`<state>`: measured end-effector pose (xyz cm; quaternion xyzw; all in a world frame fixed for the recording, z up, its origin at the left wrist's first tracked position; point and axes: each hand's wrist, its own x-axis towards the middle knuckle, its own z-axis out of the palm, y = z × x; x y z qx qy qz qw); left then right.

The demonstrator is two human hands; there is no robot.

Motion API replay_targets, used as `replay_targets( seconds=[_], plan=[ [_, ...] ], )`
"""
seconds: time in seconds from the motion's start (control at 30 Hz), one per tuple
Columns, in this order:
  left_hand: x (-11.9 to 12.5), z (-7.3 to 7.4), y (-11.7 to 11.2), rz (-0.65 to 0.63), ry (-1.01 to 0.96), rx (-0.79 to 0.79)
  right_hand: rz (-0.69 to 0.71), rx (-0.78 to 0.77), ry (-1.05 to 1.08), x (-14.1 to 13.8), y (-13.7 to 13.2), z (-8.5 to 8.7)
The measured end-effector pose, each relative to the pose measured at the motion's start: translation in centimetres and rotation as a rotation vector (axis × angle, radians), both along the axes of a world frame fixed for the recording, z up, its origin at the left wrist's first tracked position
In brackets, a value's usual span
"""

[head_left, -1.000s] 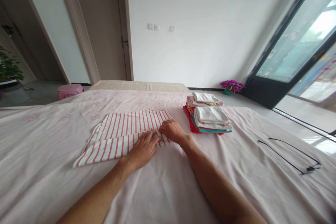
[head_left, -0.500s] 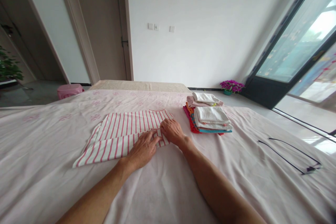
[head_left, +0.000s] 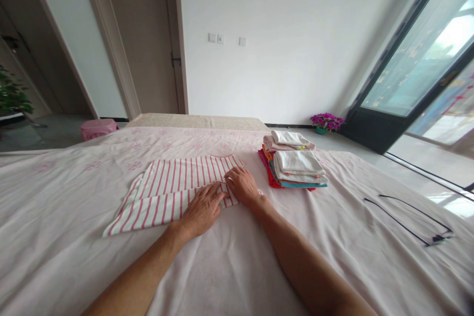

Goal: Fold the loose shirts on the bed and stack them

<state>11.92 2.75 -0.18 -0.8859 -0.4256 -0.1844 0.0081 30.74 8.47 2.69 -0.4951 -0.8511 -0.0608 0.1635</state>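
A white shirt with red stripes (head_left: 177,177) lies on the bed, its near side folded over in a long strip. My left hand (head_left: 204,207) rests flat on this folded strip, palm down with fingers stretched toward the right. At the shirt's right end, by the red-edged neckline, my right hand (head_left: 242,185) presses on the cloth with fingers slightly bent and apart. The fingertips of both hands are close together on the fold. A bit of striped cloth shows beyond my right wrist.
Right of the shirt sits a stack of folded clothes (head_left: 298,165), white on top with coloured layers below. Eyeglasses (head_left: 439,238) lie farther right on the pink bedsheet (head_left: 207,276). Beyond the bed are a pink stool (head_left: 98,128) and a pot of purple flowers (head_left: 327,121).
My right hand has shifted very slightly left, and a bit of striped cloth now shows beside its wrist. My left hand and the shirt have hardly moved.
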Motion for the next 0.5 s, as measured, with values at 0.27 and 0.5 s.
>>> replay_targets(
  seconds=[0.27, 0.5],
  plan=[
    [-0.1, 0.0, 0.0, -0.014, -0.024, -0.015, -0.127, -0.022, -0.045, 0.2, -0.3, -2.1],
    [-0.2, 0.3, -0.2, -0.029, -0.025, -0.007, -0.31, 0.001, -0.088, 1.5, 0.9, -3.2]
  ],
)
